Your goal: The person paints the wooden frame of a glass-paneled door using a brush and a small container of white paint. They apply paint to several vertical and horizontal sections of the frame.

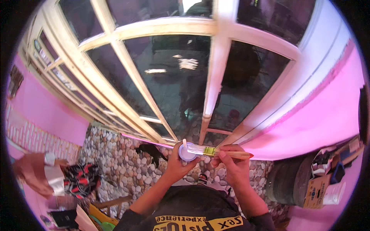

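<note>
My left hand [178, 164] is wrapped round a small round tub [186, 157] with pale lilac contents. A light stick [184, 143] stands up at the tub's far edge. In my right hand [232, 161] is a paintbrush [210, 151], pinched by its wooden handle with a red tip pointing right. The brush's pale bristles reach over the tub's rim, below its gold metal band. Just beyond both hands rises a wood-framed window [213, 77] with dark glass panes, its frame partly cream and partly whitish.
Pink wall [308, 115] flanks the window on the right. Stacked tires [289, 179] stand at the right beside a cardboard box [317, 191]. A black cat-like shape [152, 153] is on the pebble-patterned floor [115, 154]. Brown and patterned cloth [81, 179] lies at the left.
</note>
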The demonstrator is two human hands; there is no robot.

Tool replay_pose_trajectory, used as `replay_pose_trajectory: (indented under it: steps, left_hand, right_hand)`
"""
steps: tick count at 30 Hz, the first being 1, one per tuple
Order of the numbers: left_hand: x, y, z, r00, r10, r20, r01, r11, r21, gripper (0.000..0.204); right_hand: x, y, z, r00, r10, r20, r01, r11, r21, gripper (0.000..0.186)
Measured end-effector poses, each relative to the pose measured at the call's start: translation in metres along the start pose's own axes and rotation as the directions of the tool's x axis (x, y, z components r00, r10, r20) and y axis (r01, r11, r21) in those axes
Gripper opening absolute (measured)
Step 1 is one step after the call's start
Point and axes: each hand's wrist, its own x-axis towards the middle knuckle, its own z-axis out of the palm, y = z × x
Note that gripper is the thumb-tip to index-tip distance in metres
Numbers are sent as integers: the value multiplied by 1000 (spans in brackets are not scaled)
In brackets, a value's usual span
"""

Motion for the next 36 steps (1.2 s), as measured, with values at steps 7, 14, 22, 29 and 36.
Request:
replay_pose_trajectory:
  steps: [7, 14, 22, 29, 36]
  left_hand:
    - [11, -4, -21, 995, 2, 98, -9, 997, 76, 69]
    - [23, 1, -43, 975, -90, 204, 106, 992, -69, 67]
    - [25, -5, -63, 968, -15, 249, 22, 999, -23, 65]
    - [21, -15, -71, 958, -32, 286, 62, 993, -97, 64]
    - [18, -23, -69, 963, 18, 268, 5, 996, -86, 64]
  right_hand:
    - [-14, 1, 7, 991, -108, -72, 115, 988, 103, 17]
    - [-27, 18, 17, 982, -166, -91, 178, 973, 144, 20]
    - [-37, 30, 27, 924, -382, -8, 380, 916, 124, 26]
    - [-48, 37, 30, 920, -377, -107, 391, 867, 308, 37]
    - [-57, 37, 24, 957, -179, -228, 256, 890, 378, 38]
